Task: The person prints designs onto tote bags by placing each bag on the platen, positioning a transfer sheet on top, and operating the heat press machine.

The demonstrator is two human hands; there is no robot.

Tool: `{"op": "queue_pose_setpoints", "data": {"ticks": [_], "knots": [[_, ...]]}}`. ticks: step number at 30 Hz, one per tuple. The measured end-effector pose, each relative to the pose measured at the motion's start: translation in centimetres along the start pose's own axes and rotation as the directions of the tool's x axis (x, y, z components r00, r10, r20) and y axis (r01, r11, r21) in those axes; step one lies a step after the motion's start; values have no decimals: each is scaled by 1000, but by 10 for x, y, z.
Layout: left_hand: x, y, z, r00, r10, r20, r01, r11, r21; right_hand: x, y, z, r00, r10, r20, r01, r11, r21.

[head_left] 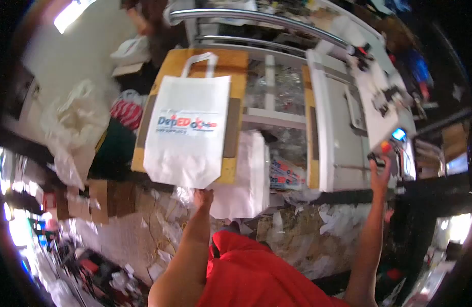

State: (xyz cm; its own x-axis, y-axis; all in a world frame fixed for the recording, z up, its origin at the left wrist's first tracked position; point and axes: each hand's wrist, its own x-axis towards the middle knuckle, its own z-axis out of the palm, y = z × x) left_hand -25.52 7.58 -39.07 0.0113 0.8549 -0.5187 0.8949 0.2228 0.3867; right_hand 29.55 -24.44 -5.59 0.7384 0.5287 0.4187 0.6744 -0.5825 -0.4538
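A white tote bag (187, 153) printed with "DepED" in blue and red lies flat on a yellow-brown board (169, 64), its handles toward the far side. My left hand (203, 197) is at the bag's bottom edge, fingers closed on that edge. Another white bag (246, 179) hangs partly beneath the board, to the right of this hand. Over on the right, my right hand (380, 173) is closed around a black handle (375, 157) on the machine, beside a red button (386, 147) and a lit blue display (398, 134).
A metal rail (261, 17) crosses the far side. Right of the bag are a white-framed panel (343, 123) and a second board (311, 133). Printed bags (287, 175) lie below the frame. Plastic sacks (77, 120), cardboard boxes (110, 199) and paper scraps (338, 220) lie around.
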Motion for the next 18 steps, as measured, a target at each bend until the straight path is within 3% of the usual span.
{"op": "queue_pose_setpoints", "data": {"ticks": [1, 3, 5, 6, 7, 9, 11, 12, 13, 14, 15, 16, 17, 18], "knots": [[7, -7, 6, 996, 90, -20, -88, 992, 87, -5, -26, -2, 996, -43, -82, 43, 999, -8], [4, -4, 2, 979, 182, -92, -180, 983, 26, -22, -56, -14, 953, -206, -221, 165, 968, -191], [11, -2, -2, 995, 101, -14, -102, 991, -87, -65, -68, -26, 954, -125, -273, 99, 989, -106], [10, -8, 0, 981, 175, -88, -190, 961, -199, -93, -76, -30, 955, -111, -275, 96, 993, -68], [19, -21, 10, 977, 197, -84, -210, 958, -193, -126, -82, -34, 957, -95, -275, 91, 995, -26], [57, -50, 45, 950, 221, -221, -286, 901, -328, -206, -75, -33, 972, 223, -71, -213, 969, 122], [60, -56, 52, 922, 285, -261, -367, 858, -358, -284, -70, -19, 970, 237, 60, -245, 935, 255], [52, -56, 49, 951, 238, -199, -297, 884, -361, -324, -60, -7, 950, 282, 134, -309, 909, 279], [42, -57, 45, 974, 184, -136, -221, 907, -358, -370, -37, 14, 922, 317, 220, -365, 903, 226], [1, -45, 17, 981, 189, -48, -192, 891, -411, -422, 4, 46, 917, 265, 300, -298, 952, 69], [-44, -31, -15, 981, 192, 41, -152, 876, -458, -473, 42, 80, 919, 150, 364, -119, 987, -105], [-95, -13, -53, 973, 194, 129, -106, 861, -497, -466, -5, 66, 777, 317, 545, -478, 860, 182], [-101, -32, -50, 943, 298, 149, -143, 765, -628, -454, -59, 48, 549, 469, 692, -836, 331, 439], [-107, -50, -47, 904, 400, 154, -160, 648, -745, -439, -120, 28, 294, 570, 767, -884, -142, 445]]}}
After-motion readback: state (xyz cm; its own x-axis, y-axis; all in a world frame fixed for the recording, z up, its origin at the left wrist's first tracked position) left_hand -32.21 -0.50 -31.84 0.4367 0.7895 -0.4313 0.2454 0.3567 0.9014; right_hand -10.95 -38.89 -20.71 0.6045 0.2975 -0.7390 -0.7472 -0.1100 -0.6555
